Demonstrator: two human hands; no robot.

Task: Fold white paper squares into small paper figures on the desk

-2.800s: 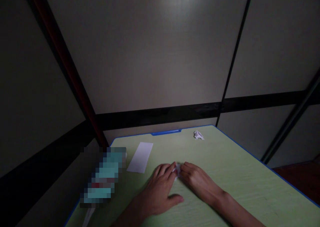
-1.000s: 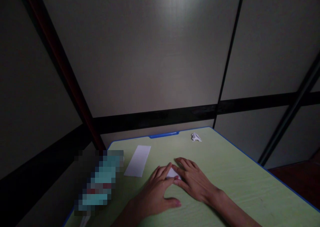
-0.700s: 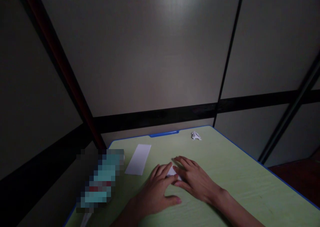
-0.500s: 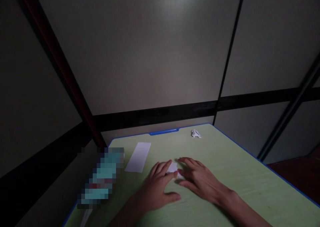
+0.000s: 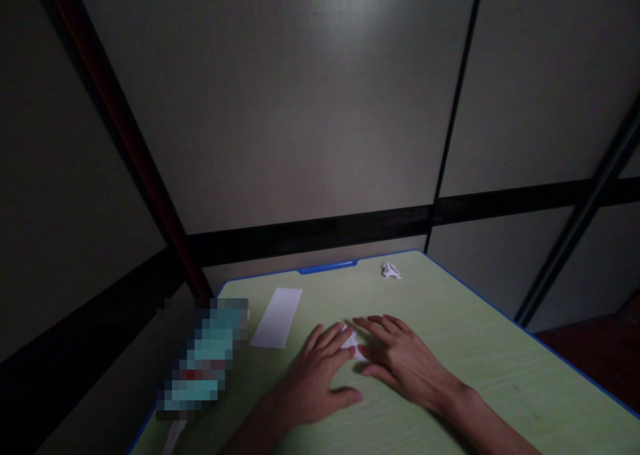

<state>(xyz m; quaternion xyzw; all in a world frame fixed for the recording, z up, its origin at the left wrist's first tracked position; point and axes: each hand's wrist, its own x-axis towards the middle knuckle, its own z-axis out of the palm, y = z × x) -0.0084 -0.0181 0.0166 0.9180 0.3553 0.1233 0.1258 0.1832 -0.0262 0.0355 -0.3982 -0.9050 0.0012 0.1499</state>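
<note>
A small folded piece of white paper (image 5: 351, 339) lies on the green tabletop, partly hidden under my fingers. My left hand (image 5: 320, 375) rests over its left side, palm down, fingers stretched and thumb apart. From the right, my right hand (image 5: 397, 355) touches the paper with its fingertips, its fingers extended and spread. At the back right of the table sits a small folded white paper figure (image 5: 391, 270), shaped like a frog. A flat white paper strip (image 5: 277, 318) lies to the left of my left hand.
A pixelated teal object (image 5: 205, 355) stands along the table's left edge, with a white strap or cord (image 5: 174, 435) below it. The light-green table (image 5: 480, 348) has a blue rim and a blue handle (image 5: 327, 267) at the back. Grey panels (image 5: 310, 108) rise behind it.
My right fingertips have shifted slightly on the folded paper, and a bit more of it shows between my hands. The view has tilted a little; the other things stay put.
</note>
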